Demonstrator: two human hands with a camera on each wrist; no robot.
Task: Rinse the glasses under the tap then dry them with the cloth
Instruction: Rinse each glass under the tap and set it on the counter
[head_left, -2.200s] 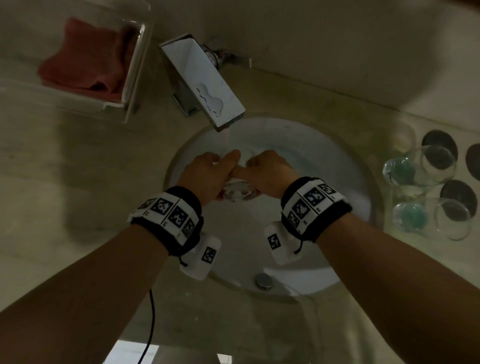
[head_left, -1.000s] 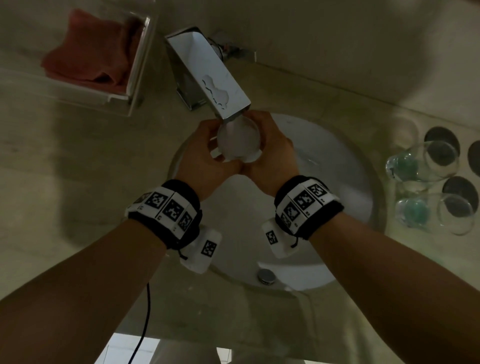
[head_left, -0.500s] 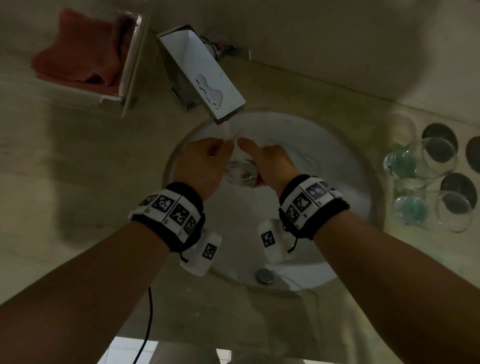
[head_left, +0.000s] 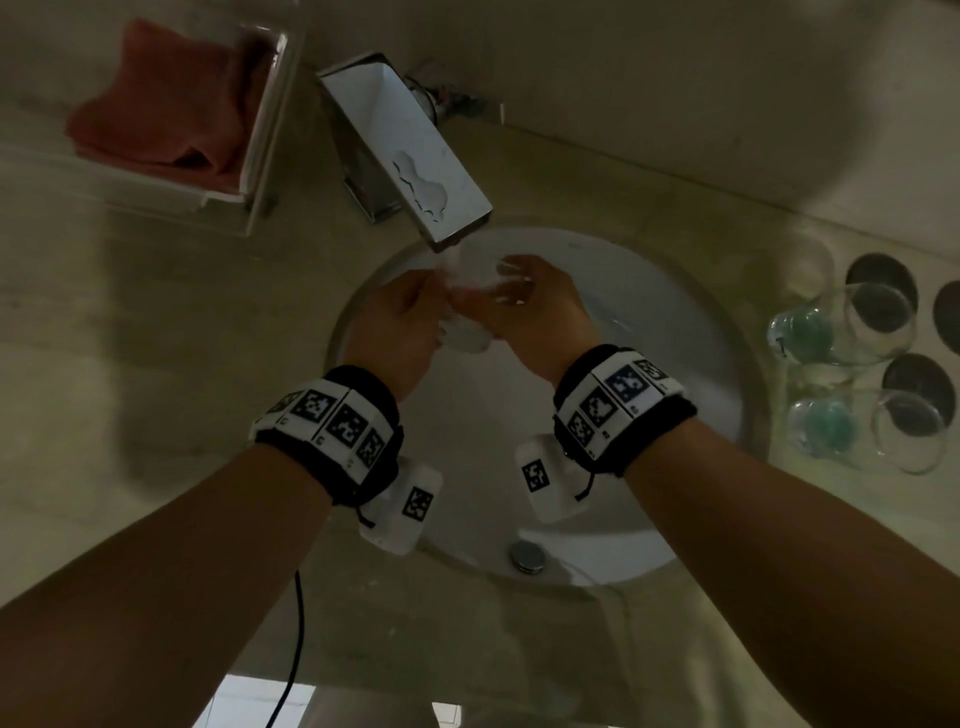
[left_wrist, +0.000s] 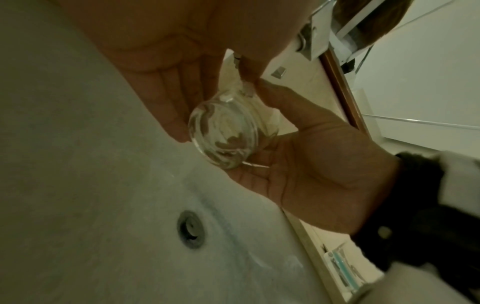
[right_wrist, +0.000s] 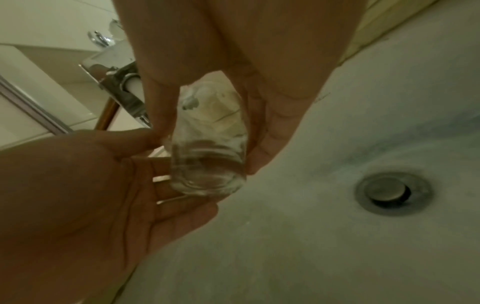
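Over the white basin (head_left: 649, 364) both hands hold one clear glass (head_left: 470, 317) just below the tap (head_left: 410, 156), and water runs onto it. My right hand (head_left: 535, 312) pinches the glass (right_wrist: 207, 160) between thumb and fingers. My left hand (head_left: 402, 322) lies against its other side with straight fingers (left_wrist: 166, 102). The glass (left_wrist: 224, 133) is tilted, its thick base toward the drain side. A red cloth (head_left: 171, 109) sits in a clear tray (head_left: 260, 171) at the back left. Two more glasses (head_left: 841, 327) (head_left: 867, 428) lie on their sides on the counter at the right.
The square chrome spout hangs right above the hands. The drain plug (head_left: 527, 556) is at the near side of the basin. Dark round coasters (head_left: 880, 283) sit behind the lying glasses. A black cable (head_left: 296, 649) hangs below my left arm.
A second ago the glass stood upright right at the spout. Half a second ago it was lower in the basin; now both hands have raised it into the stream again.
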